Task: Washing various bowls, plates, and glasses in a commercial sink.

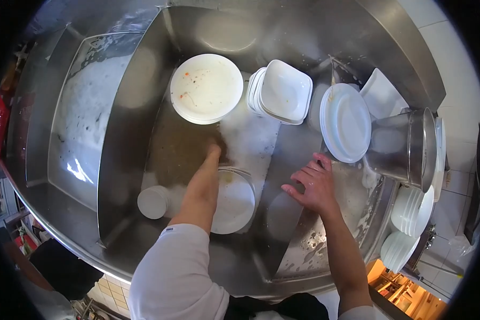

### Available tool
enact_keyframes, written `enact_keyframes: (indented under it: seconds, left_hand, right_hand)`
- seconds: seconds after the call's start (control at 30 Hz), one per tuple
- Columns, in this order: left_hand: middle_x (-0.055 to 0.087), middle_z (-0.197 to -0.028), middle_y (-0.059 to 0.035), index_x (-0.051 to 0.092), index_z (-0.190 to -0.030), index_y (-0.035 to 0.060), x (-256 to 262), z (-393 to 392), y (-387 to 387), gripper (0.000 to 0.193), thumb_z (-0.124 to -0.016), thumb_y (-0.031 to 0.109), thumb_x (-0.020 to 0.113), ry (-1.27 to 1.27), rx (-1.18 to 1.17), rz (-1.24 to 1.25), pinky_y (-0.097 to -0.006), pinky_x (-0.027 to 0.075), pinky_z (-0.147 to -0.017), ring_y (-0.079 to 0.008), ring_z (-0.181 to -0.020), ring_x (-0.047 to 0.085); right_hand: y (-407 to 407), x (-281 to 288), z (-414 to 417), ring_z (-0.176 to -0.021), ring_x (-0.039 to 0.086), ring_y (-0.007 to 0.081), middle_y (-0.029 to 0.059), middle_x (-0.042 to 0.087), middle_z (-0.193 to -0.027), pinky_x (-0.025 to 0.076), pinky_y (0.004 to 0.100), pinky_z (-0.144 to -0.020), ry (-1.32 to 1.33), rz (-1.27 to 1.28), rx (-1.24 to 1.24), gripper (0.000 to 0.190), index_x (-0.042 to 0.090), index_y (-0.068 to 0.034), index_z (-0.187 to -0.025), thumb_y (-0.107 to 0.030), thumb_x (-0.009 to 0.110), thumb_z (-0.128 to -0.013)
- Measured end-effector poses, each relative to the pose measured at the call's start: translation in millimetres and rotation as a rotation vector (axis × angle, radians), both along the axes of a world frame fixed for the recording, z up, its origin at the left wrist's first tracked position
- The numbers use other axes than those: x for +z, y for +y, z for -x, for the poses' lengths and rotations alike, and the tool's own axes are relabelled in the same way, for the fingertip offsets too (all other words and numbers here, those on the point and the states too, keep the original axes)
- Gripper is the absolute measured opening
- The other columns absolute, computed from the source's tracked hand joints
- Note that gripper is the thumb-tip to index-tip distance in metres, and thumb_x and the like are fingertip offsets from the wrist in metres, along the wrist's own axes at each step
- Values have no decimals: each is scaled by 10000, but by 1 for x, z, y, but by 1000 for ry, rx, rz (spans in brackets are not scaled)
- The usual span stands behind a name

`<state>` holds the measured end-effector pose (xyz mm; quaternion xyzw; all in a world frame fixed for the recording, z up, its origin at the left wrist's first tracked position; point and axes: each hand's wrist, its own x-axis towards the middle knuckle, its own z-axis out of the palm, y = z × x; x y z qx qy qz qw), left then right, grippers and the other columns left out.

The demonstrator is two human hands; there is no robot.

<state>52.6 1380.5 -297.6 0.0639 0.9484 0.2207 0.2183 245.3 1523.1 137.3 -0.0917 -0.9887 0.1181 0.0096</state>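
Observation:
My left hand (213, 149) reaches into brown, cloudy water in the middle sink basin. Its fingers are hidden under the surface. To its right lies a stack of round white plates (234, 202), and small round white dishes (153, 203) sit at the lower left. My right hand (313, 182), wet and with fingers slightly bent, hovers over the right side of the sink and holds nothing. Just above its fingertips stands a tilted stack of white oval plates (346, 122). Farther back in the middle basin are large round plates (207, 86) with food scraps and stacked square white bowls (287, 91).
Foamy water fills the left basin (89, 108), behind a steel divider (120, 132). A steel pot (398, 148) lies on its side at the right, near a white square dish (384, 94). White bowls (412, 212) line the right edge. Another person's arm (28, 260) shows at lower left.

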Motion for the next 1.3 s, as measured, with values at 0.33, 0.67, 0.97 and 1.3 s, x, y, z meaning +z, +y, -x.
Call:
enact_keyframes:
  seconds: [0.33, 0.67, 0.97, 1.3]
  left_hand:
    - [591, -816, -97, 598, -936, 62, 77, 27, -45, 124, -826, 83, 545, -738, 9, -616, -299, 495, -610, -204, -738, 576]
    - [537, -734, -53, 553, -734, 55, 369, 43, -68, 95, -698, -11, 611, -1117, -492, -1280, -228, 431, -527, -126, -610, 510]
    - [593, -699, -71, 587, -784, 36, 438, -26, -198, 81, -744, -25, 623, -491, -196, -1177, -264, 481, -507, -144, -584, 577]
    - [620, -778, -69, 592, -810, 45, 496, -416, -183, 107, -870, 108, 531, -742, -570, -1618, -356, 502, -569, -171, -627, 597]
  right_hand:
    - [-9, 1, -2, -682, 547, 173, 10, 537, -574, 347, 400, -954, 59, 40, 4, 275, 603, -111, -617, -354, 718, -675]
    - [-16, 6, -37, -852, 578, 170, 28, 622, -760, 316, 379, -982, -14, 228, -238, 243, 649, -129, -798, -371, 642, -781]
    - [-196, 121, -239, -951, 565, 143, 58, 603, -1020, 440, 294, -864, 458, 1148, -225, 290, 564, -28, -1119, -217, 552, -899]
    - [-316, 124, -564, -785, 559, 127, 22, 578, -826, 455, 285, -746, 1131, 897, -1154, 237, 576, -37, -982, -257, 504, -930]
